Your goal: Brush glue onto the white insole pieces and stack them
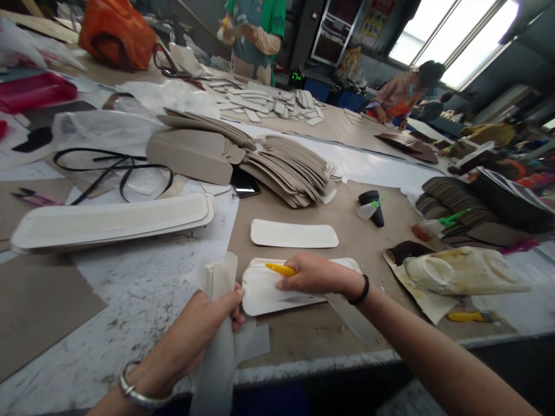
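Note:
My right hand (pixel 315 274) is closed round a yellow-handled tool (pixel 281 269) and rests on a small stack of white rounded pieces (pixel 269 292) at the table's near edge. My left hand (pixel 203 323) grips a bunch of pale translucent strips (pixel 220 352) that stand up beside that stack and hang down over the edge. One more white piece (pixel 293 233) lies flat just beyond on brown board.
Long white pieces (pixel 113 219) lie stacked at left, and grey-beige stacks (pixel 286 167) fan across the middle. A black glue bottle (pixel 373 207) lies at right, beside a crusted glue container (pixel 463 271) and a yellow brush (pixel 468 316). Two other people work at the far side.

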Action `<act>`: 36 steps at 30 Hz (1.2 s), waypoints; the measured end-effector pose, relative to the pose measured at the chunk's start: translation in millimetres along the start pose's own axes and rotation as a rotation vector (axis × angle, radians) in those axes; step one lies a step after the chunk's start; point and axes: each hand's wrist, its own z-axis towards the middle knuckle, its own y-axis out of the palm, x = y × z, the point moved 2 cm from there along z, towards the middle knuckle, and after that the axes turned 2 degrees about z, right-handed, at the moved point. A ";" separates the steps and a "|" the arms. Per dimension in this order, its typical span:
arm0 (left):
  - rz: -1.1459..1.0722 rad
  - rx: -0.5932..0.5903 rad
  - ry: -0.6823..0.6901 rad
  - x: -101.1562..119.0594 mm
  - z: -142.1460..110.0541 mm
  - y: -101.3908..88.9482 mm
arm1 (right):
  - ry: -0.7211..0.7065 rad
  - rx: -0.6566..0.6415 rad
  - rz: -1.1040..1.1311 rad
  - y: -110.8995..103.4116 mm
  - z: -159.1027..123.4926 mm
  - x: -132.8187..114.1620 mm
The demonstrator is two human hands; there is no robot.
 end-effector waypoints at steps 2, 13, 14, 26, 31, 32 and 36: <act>0.024 0.010 -0.008 -1.2 0.8 -0.4 | -0.002 -0.006 -0.034 0.7 2.5 -1.3; 0.221 0.140 0.019 -3.9 8.3 -0.2 | -0.009 0.052 -0.162 5.9 3.3 -5.2; 0.216 0.147 0.024 -4.2 9.2 0.4 | -0.012 0.055 -0.167 6.3 2.0 -5.4; 0.211 0.154 -0.036 -21.3 18.6 -9.1 | 0.167 0.474 -0.200 -9.5 -81.3 98.6; 0.281 0.145 -0.082 -30.7 26.0 -15.4 | 0.300 0.589 -0.319 2.4 -75.6 106.4; 0.300 0.171 -0.085 -33.0 27.5 -17.0 | 0.327 0.608 -0.359 3.4 -73.4 104.4; 0.283 0.206 -0.079 -47.4 35.3 -24.2 | 0.360 0.620 -0.480 3.6 -68.3 96.0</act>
